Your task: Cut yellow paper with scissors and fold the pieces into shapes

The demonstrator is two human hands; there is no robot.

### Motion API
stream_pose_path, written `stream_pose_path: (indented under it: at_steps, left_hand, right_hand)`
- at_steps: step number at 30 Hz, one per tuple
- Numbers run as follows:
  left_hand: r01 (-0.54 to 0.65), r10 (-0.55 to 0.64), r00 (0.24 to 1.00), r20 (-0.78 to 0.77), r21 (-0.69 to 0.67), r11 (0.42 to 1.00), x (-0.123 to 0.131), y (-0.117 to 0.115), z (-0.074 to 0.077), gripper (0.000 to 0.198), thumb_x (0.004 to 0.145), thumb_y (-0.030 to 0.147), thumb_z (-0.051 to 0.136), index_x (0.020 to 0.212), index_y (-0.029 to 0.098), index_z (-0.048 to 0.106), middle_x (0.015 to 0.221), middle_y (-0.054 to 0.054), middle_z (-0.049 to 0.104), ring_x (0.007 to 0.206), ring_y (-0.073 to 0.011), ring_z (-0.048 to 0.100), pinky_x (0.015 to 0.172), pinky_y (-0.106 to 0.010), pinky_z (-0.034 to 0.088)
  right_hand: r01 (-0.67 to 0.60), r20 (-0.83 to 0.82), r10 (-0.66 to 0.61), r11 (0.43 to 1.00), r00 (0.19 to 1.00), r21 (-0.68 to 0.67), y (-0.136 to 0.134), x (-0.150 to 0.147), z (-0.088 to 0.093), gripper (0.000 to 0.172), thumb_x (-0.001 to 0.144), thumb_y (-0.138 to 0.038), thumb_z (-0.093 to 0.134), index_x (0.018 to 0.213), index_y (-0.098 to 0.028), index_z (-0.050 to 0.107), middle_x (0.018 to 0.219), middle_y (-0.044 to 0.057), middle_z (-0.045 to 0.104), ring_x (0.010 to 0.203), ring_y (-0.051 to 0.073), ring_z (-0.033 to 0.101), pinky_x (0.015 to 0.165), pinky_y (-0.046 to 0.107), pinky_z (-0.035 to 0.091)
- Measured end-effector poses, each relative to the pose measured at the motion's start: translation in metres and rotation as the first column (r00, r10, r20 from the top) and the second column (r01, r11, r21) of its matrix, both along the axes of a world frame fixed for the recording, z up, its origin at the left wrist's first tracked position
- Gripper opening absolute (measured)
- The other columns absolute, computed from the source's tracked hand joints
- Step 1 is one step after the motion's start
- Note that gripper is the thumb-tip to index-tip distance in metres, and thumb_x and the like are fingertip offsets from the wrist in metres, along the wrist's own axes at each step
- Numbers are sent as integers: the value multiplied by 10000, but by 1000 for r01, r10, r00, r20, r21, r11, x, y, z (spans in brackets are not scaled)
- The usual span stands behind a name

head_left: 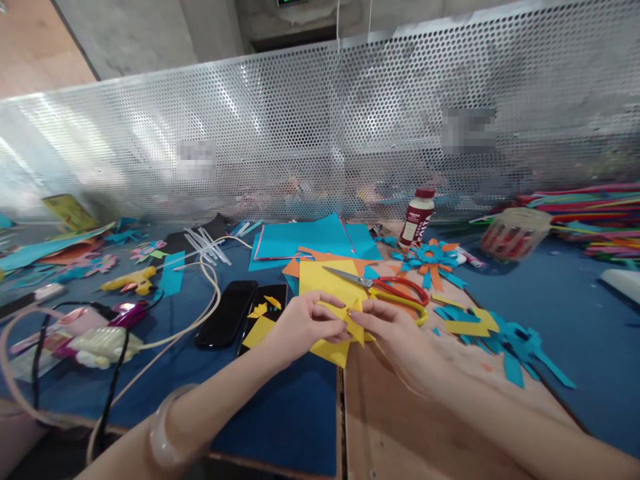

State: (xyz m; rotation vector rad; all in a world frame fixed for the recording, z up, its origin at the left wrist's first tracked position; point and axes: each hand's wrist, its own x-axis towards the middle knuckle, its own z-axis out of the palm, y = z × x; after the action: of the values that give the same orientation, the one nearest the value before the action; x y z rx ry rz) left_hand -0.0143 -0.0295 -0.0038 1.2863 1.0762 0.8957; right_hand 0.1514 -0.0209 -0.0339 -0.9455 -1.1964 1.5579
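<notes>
At the middle of the worktop point(280, 423), where a blue surface meets a bare wooden strip, I see a folded yellow paper piece point(356, 321) between the person's two hands. The left hand point(307, 321) has its fingers drawn close, pinching the piece from its left side; the right hand point(393, 327) is likewise narrow, thumb and fingers gripping the right side. I have a flat yellow sheet point(316, 275) lying just beneath and beyond them, with scissors point(406, 288) with red and yellow handles resting across it, blades pointing left. Farther back I make out a stack of blue paper point(303, 240) and, to its right, a dark red bottle point(419, 217) standing upright near a blue-and-orange paper flower point(434, 257). Left of the hands, a black phone point(227, 315) lies flat, and a yellow glue gun point(136, 281) sits beyond it, farther left.
</notes>
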Motion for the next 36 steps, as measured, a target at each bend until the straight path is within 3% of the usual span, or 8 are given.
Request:
stream_pose_path:
  at_steps: [10, 13, 16, 19, 23, 27, 32, 36]
  left_hand:
    - [62, -62, 998, -6, 0, 998, -2, 1, -4, 321, 692, 172, 651, 989, 125, 539, 684, -57, 698, 704, -192, 684, 679, -293, 531]
    - [89, -89, 996, 3, 7, 996, -3, 1, -5, 309, 691, 164, 649, 981, 126, 549, 680, -51, 693, 689, -182, 678, 671, -286, 528]
    - [115, -115, 993, 2, 1, 993, -3, 0, -5, 306, 669, 161, 669, 955, 118, 570, 671, -51, 688, 636, -163, 664, 653, -276, 521]
    - [105, -105, 994, 18, 5, 994, -3, 1, -4, 326, 664, 178, 679, 967, 109, 577, 681, -63, 691, 632, -163, 659, 655, -282, 516]
    - [38, -38, 999, 39, 22, 999, -7, 6, -5, 340, 666, 192, 675, 986, 121, 583, 663, -52, 682, 660, -176, 664, 586, -244, 492]
    - [-1, 0, 999, 37, 44, 999, -10, 10, -8, 313, 672, 181, 659, 976, 132, 603, 664, -43, 667, 651, -155, 648, 510, -190, 421]
    - [6, -4, 997, 82, -25, 1000, -11, 9, -9, 328, 670, 167, 654, 994, 138, 609, 638, -9, 620, 573, -97, 582, 534, -192, 409]
    - [-40, 45, 991, 122, -42, 998, -11, 11, -10, 338, 659, 153, 658, 995, 134, 618, 620, 0, 605, 555, -75, 540, 519, -177, 371]
  right_hand:
    - [84, -9, -84, 996, 996, 41, -2, 2, 1, 233, 705, -383, 682, 750, -161, 624, 767, 32, 574, 744, 166, 518, 678, 306, 417]
    - [98, -28, -97, 995, 995, 12, -1, 4, 5, 223, 700, -374, 686, 677, -168, 605, 706, 21, 550, 694, 156, 508, 641, 298, 416]
    - [151, -36, -149, 986, 988, 65, 7, 10, 11, 285, 714, -398, 667, 575, -176, 554, 635, -1, 512, 634, 127, 474, 599, 267, 392]
    - [191, -35, -189, 977, 981, 93, 19, 18, 14, 275, 697, -427, 678, 620, -180, 587, 676, -3, 538, 629, 112, 481, 597, 253, 390]
    - [12, 81, -16, 998, 997, 61, 22, 17, 12, 440, 781, -571, 500, 665, -166, 628, 671, 40, 597, 624, 148, 550, 568, 276, 405]
    - [-227, 354, 164, 963, 921, 145, 7, 10, 12, 453, 811, -536, 484, 550, -177, 577, 580, 19, 601, 576, 137, 525, 597, 277, 396]
    - [-237, 453, 124, 950, 883, 204, 0, 8, 9, 408, 847, -490, 460, 604, -190, 590, 574, 1, 595, 551, 124, 480, 574, 265, 363]
    - [-301, 447, 205, 941, 871, 153, 1, 8, 8, 357, 846, -470, 475, 638, -194, 562, 598, -6, 605, 553, 122, 516, 581, 258, 383]
